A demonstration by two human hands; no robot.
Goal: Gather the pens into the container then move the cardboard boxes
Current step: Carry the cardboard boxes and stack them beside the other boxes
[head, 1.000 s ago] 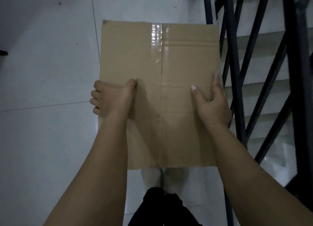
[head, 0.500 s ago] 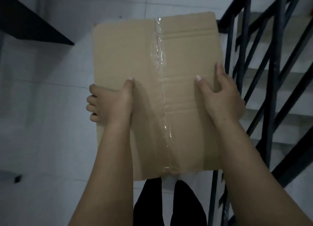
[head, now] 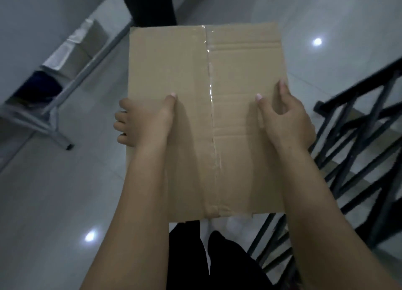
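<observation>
My left hand (head: 142, 121) grips the left edge of the cardboard box (head: 204, 115), the thumb lying flat on the top face and the other fingers curled around the side and under it. My right hand (head: 285, 120) holds the right edge in the same manner, with the thumb and one finger spread on top and the rest going over the side, where I cannot see them. The box is in the air in front of my body, carried flat, with the clear tape seam (head: 212, 107) running down the middle between my two hands. I judge that the pens are not my concern now, because none is in view; the step in hand is to carry this box to its place. To do it well, I think I should keep both grips at the same height, so the box stays level and does not slip. The black stair railing (head: 356, 124) is just beside my right arm, so the right corner could knock it if I turn without care. On my left, further away, stands a table with grey metal legs (head: 54, 107), and the floor tiles (head: 54, 202) are shiny, so I should step slowly.
</observation>
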